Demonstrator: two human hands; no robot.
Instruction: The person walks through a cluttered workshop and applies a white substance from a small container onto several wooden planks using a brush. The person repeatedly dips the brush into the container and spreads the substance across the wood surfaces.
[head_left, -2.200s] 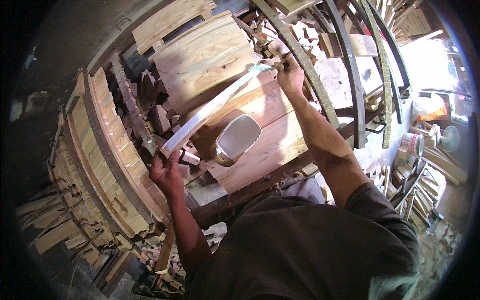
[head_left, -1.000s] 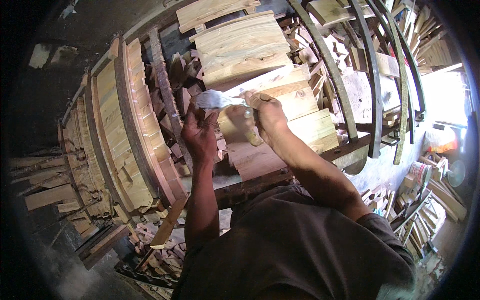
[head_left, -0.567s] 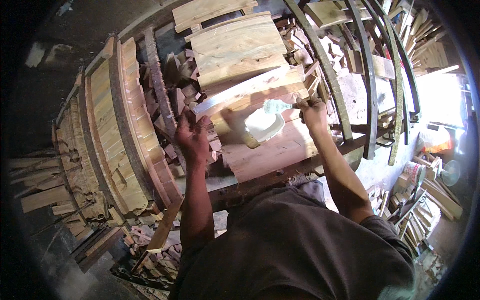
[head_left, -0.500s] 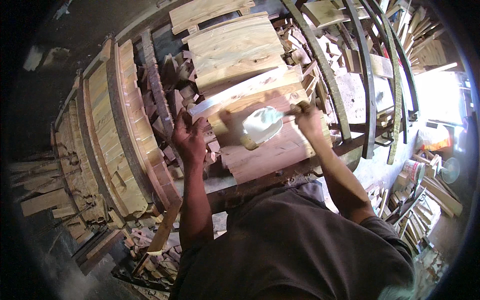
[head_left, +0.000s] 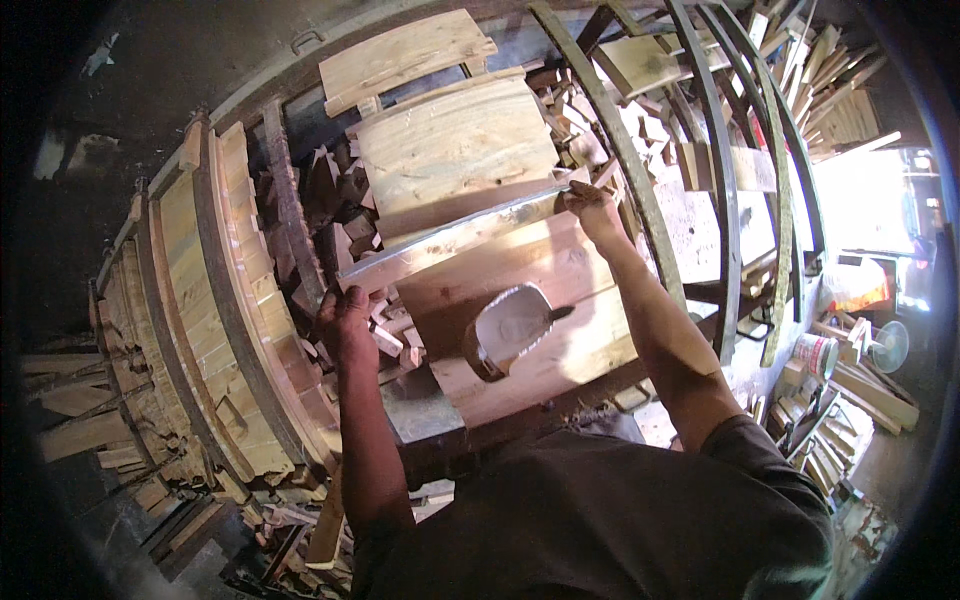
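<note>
A wooden strip (head_left: 455, 241) runs hand to hand, left hand (head_left: 345, 322) pinching one end, right hand (head_left: 594, 214) gripping the other. Bodyward of the right hand sits a tub (head_left: 484, 358), brush handle (head_left: 562, 313) poking out; beyond both hands lie pale boards (head_left: 455, 150).
</note>
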